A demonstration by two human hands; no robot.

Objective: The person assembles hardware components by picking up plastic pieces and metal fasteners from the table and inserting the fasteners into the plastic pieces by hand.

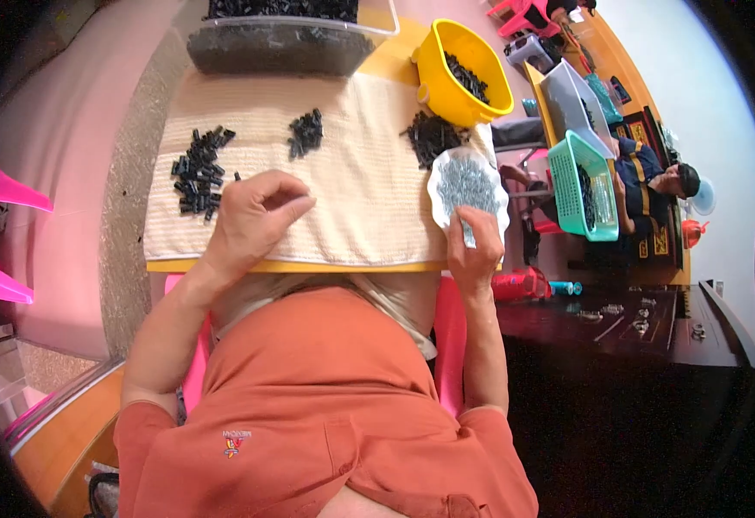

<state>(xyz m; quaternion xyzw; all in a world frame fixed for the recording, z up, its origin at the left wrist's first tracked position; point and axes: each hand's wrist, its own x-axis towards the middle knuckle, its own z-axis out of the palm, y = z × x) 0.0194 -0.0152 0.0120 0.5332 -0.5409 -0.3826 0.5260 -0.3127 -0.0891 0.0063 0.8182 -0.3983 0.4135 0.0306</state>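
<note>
My left hand hovers over the cream towel, its fingers curled and the thumb brought toward the index finger. Anything inside it is hidden. Beside its knuckles lies a loose pile of short black plastic pieces. A smaller cluster of the same black pieces sits farther off, near the towel's middle. On the right, my right hand reaches into the near end of a white wavy-rimmed dish, fingertips pinched together. Small silvery metal pieces fill that dish. What the pinch holds is too small to tell.
Behind the towel stands a clear bin of black pieces. A yellow tub holds more, with another black heap before it. At far right, a person sits by a mint basket. A pink stool stands left.
</note>
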